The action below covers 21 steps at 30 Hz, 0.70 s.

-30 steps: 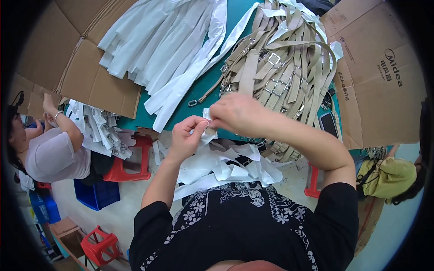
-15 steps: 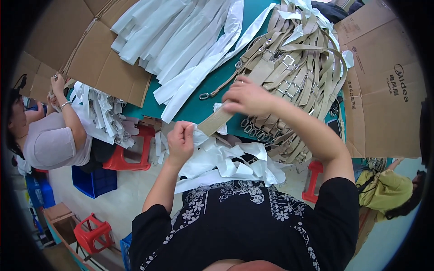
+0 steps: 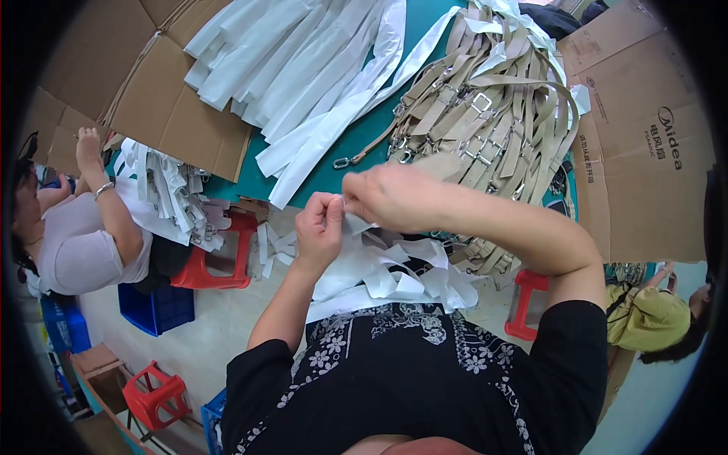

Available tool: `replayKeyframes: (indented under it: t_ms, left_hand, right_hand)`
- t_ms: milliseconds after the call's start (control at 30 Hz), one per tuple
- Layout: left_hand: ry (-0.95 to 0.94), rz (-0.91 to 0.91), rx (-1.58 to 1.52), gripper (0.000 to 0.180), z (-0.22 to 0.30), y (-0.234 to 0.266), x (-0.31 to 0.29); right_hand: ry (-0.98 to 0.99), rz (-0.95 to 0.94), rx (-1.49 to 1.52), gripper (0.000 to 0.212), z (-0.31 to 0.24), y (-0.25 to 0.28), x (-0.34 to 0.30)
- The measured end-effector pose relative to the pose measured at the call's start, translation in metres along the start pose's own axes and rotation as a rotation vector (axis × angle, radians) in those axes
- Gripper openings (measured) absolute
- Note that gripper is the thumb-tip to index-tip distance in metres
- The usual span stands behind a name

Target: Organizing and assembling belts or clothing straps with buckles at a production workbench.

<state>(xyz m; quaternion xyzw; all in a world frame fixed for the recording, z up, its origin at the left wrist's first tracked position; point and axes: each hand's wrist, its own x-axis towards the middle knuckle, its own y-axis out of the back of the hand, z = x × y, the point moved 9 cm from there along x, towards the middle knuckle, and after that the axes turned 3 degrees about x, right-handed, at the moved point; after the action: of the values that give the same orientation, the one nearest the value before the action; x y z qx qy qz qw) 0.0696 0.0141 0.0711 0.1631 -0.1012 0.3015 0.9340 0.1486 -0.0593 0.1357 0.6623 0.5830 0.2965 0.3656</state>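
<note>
Beige straps lie beyond the right hand, which is nearer than the left hand; both pinch, on what I cannot tell.

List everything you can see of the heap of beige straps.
The heap of beige straps lies on the green table, right of the spread white strips. The straps look flat and smooth, like leather or webbing, and overlap untidily; one curves out at the right. Silver-coloured buckles and clips show among them; one clip sticks out leftward. White pieces lie over the far end. The right hand covers part of the near left; contact there is unclear.
</note>
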Motion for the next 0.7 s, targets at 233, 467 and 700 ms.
replayKeyframes:
  t_ms: [233, 467, 700]
  left_hand:
    - [-0.020, 0.011, 0.147, 0.016, -0.043, 0.050, -0.008]
    - [-0.037, -0.140, -0.005, 0.015, -0.010, 0.025, -0.014]
    - [-0.263, 0.082, 0.111, 0.009, 0.037, 0.021, -0.009]
  right_hand:
    - [-0.270, -0.390, 0.423, 0.037, 0.077, 0.003, -0.053]
    - [-0.277, -0.333, 0.121, 0.036, 0.015, 0.013, -0.032]
    - [-0.136, -0.187, 0.259, 0.058, -0.014, -0.033, -0.003]
